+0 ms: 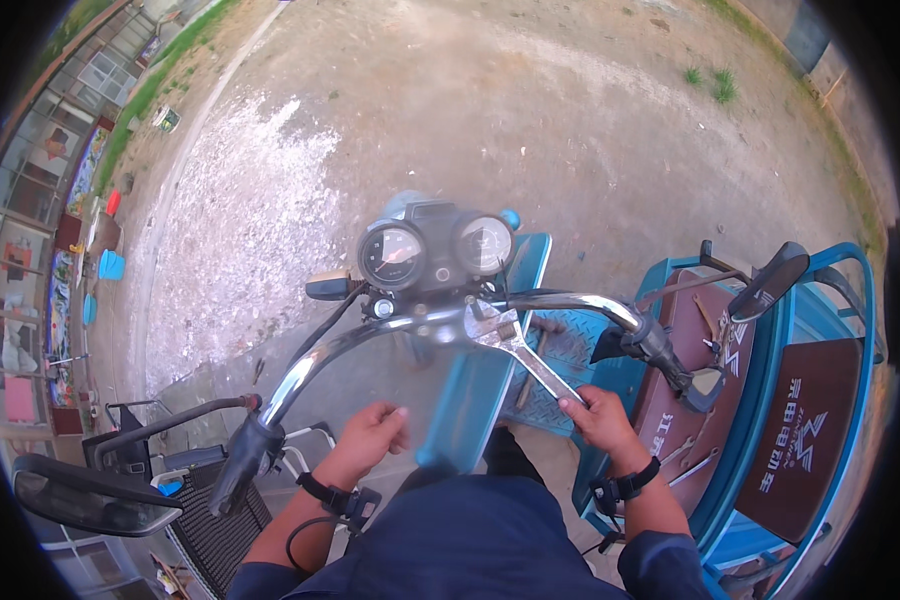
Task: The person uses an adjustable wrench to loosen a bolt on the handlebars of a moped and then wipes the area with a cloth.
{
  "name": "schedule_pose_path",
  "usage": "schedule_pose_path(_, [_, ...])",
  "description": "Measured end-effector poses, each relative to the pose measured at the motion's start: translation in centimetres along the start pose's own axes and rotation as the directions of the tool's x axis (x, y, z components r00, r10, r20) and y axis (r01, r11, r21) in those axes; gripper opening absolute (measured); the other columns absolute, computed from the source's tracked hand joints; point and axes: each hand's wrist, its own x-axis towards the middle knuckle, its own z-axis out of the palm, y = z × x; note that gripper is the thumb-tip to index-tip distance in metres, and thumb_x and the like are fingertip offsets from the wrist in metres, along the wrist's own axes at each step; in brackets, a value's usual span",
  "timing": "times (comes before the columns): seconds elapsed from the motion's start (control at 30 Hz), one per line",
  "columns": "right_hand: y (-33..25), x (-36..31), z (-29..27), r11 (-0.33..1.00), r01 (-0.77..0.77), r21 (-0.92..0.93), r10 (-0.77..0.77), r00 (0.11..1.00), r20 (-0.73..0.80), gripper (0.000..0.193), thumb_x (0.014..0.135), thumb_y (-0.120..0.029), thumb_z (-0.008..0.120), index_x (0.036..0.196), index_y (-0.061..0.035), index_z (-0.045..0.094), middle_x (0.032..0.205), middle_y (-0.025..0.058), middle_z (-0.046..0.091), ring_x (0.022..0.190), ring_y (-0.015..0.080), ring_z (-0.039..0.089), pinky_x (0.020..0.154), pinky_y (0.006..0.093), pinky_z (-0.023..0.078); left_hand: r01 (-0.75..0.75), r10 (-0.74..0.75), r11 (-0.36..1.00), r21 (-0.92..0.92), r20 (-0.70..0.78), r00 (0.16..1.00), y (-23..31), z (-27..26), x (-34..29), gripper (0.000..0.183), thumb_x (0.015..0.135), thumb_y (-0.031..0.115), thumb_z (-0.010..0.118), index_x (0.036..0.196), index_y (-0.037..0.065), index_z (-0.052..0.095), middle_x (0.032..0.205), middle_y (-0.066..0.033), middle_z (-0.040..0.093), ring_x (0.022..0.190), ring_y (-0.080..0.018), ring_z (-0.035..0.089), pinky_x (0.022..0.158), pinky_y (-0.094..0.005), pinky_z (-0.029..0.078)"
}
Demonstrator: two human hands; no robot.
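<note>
My right hand (600, 418) is closed round the handle end of a silver adjustable wrench (540, 370). The wrench's head lies at the middle of the chrome handlebar (315, 365), by the clamp just below the dashboard. Whether its jaws grip a nut there is hard to see. My left hand (372, 432) hovers below the left part of the handlebar, touching nothing, with its fingers curled in and nothing showing in them. Two round gauges (390, 255) sit on the dashboard beyond the wrench.
A blue front panel (470, 410) stands between my hands. Mirrors (95, 497) jut out at both sides. On the right, several wrenches lie on the brown seat (685, 400), beside a blue-framed brown backrest (795, 440). A black mesh chair (220, 510) stands at left.
</note>
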Motion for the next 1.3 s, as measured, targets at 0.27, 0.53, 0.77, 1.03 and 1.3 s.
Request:
schedule_pose_path(0.27, [1.0, 1.3, -0.9, 1.000, 0.027, 0.001, -0.027, 0.998, 0.050, 0.037, 0.091, -0.038, 0.071, 0.082, -0.0030, 0.062, 0.059, 0.0023, 0.056, 0.046, 0.0086, 0.049, 0.043, 0.0277, 0.039, -0.143, 0.155, 0.984, -0.106, 0.116, 0.981, 6.0, 6.8, 6.0, 0.041, 0.103, 0.041, 0.050, 0.119, 0.003, 0.054, 0.089, -0.0083, 0.064, 0.074, -0.0159, 0.064, 0.064, -0.0287, 0.051])
schedule_pose_path(0.53, [1.0, 1.2, -0.2, 0.997, 0.069, -0.023, -0.069, 0.998, 0.012, 0.037, 0.090, -0.036, 0.073, 0.082, -0.0016, 0.063, 0.062, 0.0054, 0.057, 0.052, 0.0118, 0.054, 0.049, 0.0302, 0.043, -0.068, 0.089, 0.968, -0.242, 0.077, 0.993, 8.5, 9.8, 7.8, 0.040, 0.104, 0.037, 0.049, 0.121, 0.000, 0.052, 0.088, -0.0095, 0.063, 0.070, -0.0181, 0.064, 0.061, -0.0292, 0.050])
schedule_pose_path(0.77, [1.5, 2.9, -2.1, 0.973, 0.181, -0.140, -0.182, 0.983, 0.006, 0.037, 0.086, -0.037, 0.075, 0.087, -0.0011, 0.066, 0.067, 0.0116, 0.058, 0.061, 0.0206, 0.055, 0.058, 0.0344, 0.045, -0.059, 0.078, 0.971, -0.231, 0.073, 0.994, 8.4, 10.0, 8.2, 0.037, 0.104, 0.034, 0.050, 0.119, 0.000, 0.052, 0.086, -0.0083, 0.062, 0.070, -0.0181, 0.064, 0.060, -0.0288, 0.050])
schedule_pose_path(1.03, [1.0, 2.3, -2.0, 0.963, 0.182, -0.196, -0.179, 0.983, 0.037, 0.037, 0.085, -0.037, 0.076, 0.089, -0.0010, 0.067, 0.071, 0.0136, 0.060, 0.063, 0.0223, 0.057, 0.059, 0.0345, 0.046, -0.044, 0.069, 0.970, -0.241, 0.096, 0.993, 8.8, 9.7, 7.6, 0.033, 0.104, 0.033, 0.049, 0.116, 0.002, 0.054, 0.084, -0.0069, 0.062, 0.069, -0.0180, 0.064, 0.061, -0.0290, 0.050])
schedule_pose_path(1.3, [0.8, 1.8, -1.3, 0.973, 0.165, -0.162, -0.167, 0.986, 0.002, 0.036, 0.085, -0.035, 0.076, 0.088, -0.0009, 0.066, 0.068, 0.0129, 0.059, 0.060, 0.0211, 0.056, 0.059, 0.0330, 0.046, -0.044, 0.070, 0.976, -0.213, 0.117, 0.991, 8.9, 9.3, 7.6, 0.032, 0.104, 0.032, 0.049, 0.117, 0.004, 0.056, 0.083, -0.0056, 0.061, 0.069, -0.0174, 0.064, 0.063, -0.0285, 0.050])
